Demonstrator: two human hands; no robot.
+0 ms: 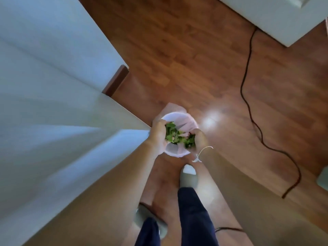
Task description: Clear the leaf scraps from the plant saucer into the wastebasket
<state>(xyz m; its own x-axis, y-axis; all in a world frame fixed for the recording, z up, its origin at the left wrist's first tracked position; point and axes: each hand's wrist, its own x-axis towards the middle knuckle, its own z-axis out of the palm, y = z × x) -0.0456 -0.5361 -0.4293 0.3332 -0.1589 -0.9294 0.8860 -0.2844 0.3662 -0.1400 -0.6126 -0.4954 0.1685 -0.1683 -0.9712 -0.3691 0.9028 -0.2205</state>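
Note:
A small white wastebasket (184, 119) lined with a pale bag stands on the wooden floor below me. My left hand (158, 134) and my right hand (199, 139) are cupped together right over its opening. Between them they hold a clump of green leaf scraps (173, 134). Some scraps (190, 141) press against my right palm. A thin white string is tied round my right wrist. The plant saucer is not in view.
A white wall corner with a brown baseboard (116, 80) stands close on the left. A black cable (248, 71) snakes over the floor to the right. White furniture (284, 18) fills the top right. My feet (189, 176) stand just behind the basket.

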